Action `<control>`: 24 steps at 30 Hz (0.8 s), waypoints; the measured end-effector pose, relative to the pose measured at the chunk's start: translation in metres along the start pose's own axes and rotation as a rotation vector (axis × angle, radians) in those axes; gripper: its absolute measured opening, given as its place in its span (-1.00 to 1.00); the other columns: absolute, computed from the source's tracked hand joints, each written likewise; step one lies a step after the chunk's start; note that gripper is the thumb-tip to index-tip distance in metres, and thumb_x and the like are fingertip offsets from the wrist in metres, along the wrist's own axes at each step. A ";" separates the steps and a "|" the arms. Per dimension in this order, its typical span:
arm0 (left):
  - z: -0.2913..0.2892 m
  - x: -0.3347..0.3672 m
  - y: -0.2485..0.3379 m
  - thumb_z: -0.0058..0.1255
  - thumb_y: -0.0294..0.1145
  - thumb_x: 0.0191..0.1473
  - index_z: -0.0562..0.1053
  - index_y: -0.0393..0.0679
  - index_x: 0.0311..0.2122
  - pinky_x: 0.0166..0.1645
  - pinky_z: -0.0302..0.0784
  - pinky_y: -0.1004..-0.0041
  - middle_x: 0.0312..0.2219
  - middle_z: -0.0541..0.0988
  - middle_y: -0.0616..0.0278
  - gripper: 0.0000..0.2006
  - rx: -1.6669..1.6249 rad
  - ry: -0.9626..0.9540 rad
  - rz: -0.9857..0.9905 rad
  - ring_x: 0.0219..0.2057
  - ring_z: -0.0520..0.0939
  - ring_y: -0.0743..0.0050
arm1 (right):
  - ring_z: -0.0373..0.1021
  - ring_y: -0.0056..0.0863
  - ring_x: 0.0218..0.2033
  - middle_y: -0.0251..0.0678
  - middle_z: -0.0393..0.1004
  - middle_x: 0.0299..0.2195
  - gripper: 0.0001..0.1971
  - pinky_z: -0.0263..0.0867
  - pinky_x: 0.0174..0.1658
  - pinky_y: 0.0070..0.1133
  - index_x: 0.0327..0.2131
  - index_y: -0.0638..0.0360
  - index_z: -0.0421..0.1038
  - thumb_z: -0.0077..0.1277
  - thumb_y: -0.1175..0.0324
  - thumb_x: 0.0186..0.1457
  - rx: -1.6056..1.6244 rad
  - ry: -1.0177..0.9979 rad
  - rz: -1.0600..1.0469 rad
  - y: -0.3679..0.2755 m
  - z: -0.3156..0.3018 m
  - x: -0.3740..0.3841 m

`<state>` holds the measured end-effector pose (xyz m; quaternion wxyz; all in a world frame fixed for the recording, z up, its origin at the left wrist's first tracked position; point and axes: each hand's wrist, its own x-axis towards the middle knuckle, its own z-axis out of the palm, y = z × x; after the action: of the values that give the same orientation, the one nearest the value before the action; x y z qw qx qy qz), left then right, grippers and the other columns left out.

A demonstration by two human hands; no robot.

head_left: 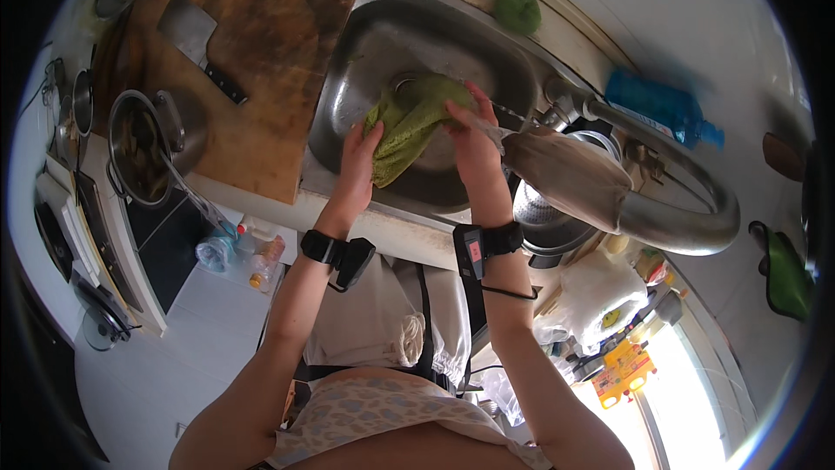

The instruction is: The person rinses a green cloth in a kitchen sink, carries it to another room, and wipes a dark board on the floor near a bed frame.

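Note:
A green cloth is stretched between my two hands above the steel sink. My left hand grips its left edge, fingers closed on the fabric. At its right end my right hand pinches the cloth, close to the faucet's mouth. The faucet curves in from the right, with a beige fabric sleeve over its spout. Whether water is running from it I cannot tell. Part of the drain shows behind the cloth.
A cleaver lies on the wooden cutting board left of the sink. Further left stands a steel pot with a ladle in it. Behind the sink are a green scrubber and a blue bottle. A strainer sits below the spout.

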<state>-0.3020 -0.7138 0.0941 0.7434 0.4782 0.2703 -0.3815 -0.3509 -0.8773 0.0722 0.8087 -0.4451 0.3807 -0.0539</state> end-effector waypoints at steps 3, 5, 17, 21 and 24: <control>-0.003 0.002 -0.003 -0.13 -0.31 0.04 0.28 -0.22 -0.09 -0.13 0.31 0.56 -0.21 0.41 0.29 -0.67 -0.024 -0.022 0.009 -0.20 0.41 0.59 | 0.22 -0.58 -0.15 -0.43 0.24 -0.14 -0.69 0.17 -0.18 -0.60 -0.14 0.06 0.25 -0.06 0.41 -0.03 0.007 -0.001 0.065 -0.012 0.005 -0.001; -0.002 0.002 -0.003 -0.07 -0.32 0.00 0.26 -0.21 -0.08 -0.12 0.31 0.55 -0.19 0.39 0.27 -0.63 -0.005 -0.034 -0.016 -0.18 0.41 0.56 | 0.19 -0.56 -0.11 -0.44 0.21 -0.11 -0.74 0.16 -0.15 -0.59 -0.19 0.05 0.31 -0.06 0.44 -0.04 0.146 0.022 0.154 -0.019 0.008 -0.006; 0.007 -0.003 -0.003 -0.11 -0.44 -0.03 0.20 -0.20 -0.04 -0.02 0.32 0.35 -0.14 0.36 0.18 -0.61 -0.471 -0.070 -0.101 -0.12 0.40 0.33 | 0.18 -0.52 -0.07 -0.39 0.19 -0.06 -0.64 0.10 -0.01 -0.58 -0.11 0.07 0.24 -0.11 0.52 -0.06 -0.219 -0.041 -0.140 -0.029 -0.013 -0.019; 0.002 0.002 -0.006 -0.14 -0.45 -0.02 0.23 -0.24 -0.07 0.00 0.30 0.32 -0.13 0.36 0.14 -0.65 -0.685 -0.140 -0.203 -0.10 0.39 0.28 | 0.23 -0.55 -0.13 -0.35 0.24 -0.10 -0.65 0.18 -0.14 -0.67 -0.09 0.12 0.20 -0.11 0.44 -0.02 0.222 0.013 0.018 -0.035 -0.004 -0.029; 0.005 0.002 -0.006 -0.16 -0.45 -0.01 0.24 -0.28 -0.08 0.01 0.29 0.31 -0.13 0.37 0.12 -0.66 -0.704 -0.148 -0.221 -0.10 0.39 0.26 | 0.26 -0.57 -0.19 -0.32 0.27 -0.13 -0.66 0.22 -0.25 -0.71 -0.07 0.17 0.17 -0.18 0.45 0.03 0.396 -0.018 0.016 -0.033 -0.009 -0.032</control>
<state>-0.3058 -0.7206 0.0916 0.8343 0.1327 0.3802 -0.3767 -0.3708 -0.8896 0.1129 0.8843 -0.2746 0.3590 -0.1172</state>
